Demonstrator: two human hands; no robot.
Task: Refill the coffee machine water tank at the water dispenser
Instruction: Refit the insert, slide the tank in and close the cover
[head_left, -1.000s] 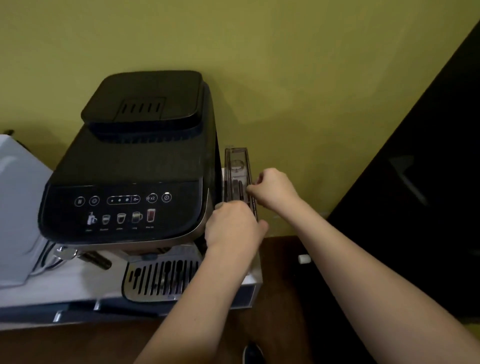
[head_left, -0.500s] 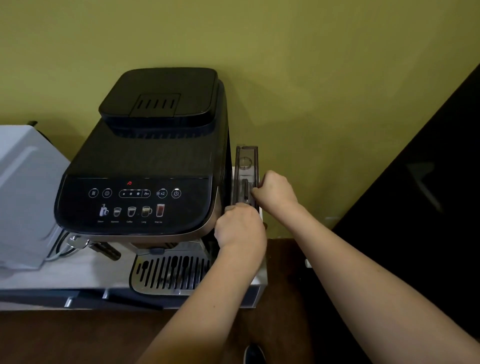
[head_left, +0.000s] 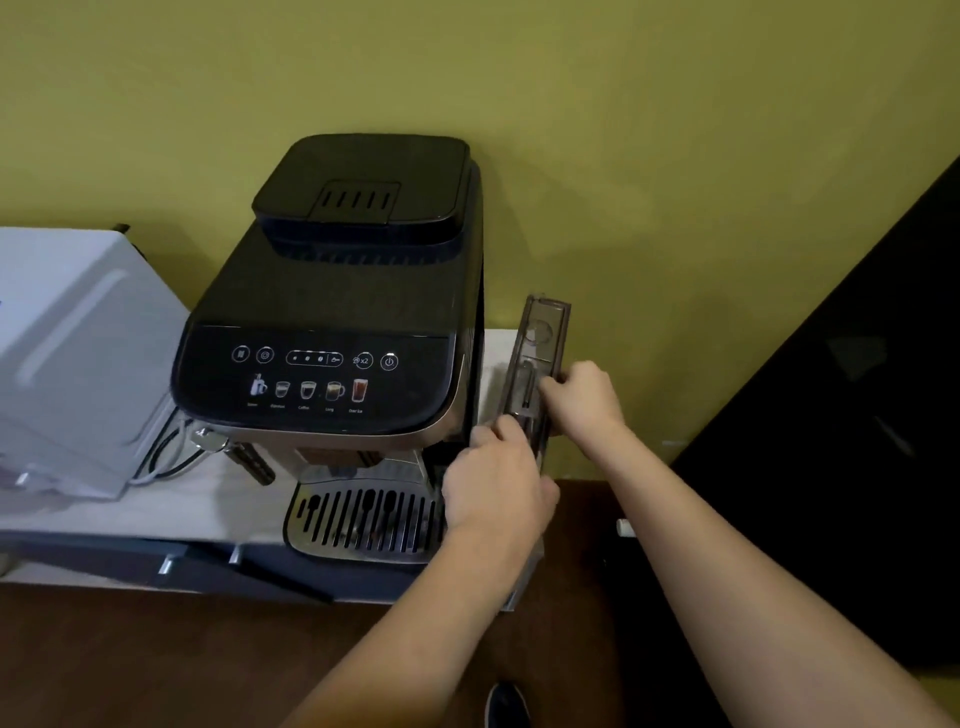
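The tank (head_left: 540, 364) is gripped by both hands. The right hand (head_left: 582, 397) is closed on its right edge, near the middle of its length, with the fingers curled over the rim. The left hand (head_left: 498, 478) is clasped around its near end, low against the front right corner of the machine (head_left: 332, 312).

The tank is a narrow, smoky, see-through container, seen from above. Its top is covered by a lid of the same tint, marked with a round shape near the far end and a slim dark slot in the middle. Whether any water is inside cannot be told.

The tank is held just beside the machine's right flank, with a strip of white counter (head_left: 493, 364) visible between the two. A slotted drip tray (head_left: 363, 519) is seen at the machine's front. A white appliance (head_left: 78, 353) stands to the left, and a green wall (head_left: 623, 156) rises behind.
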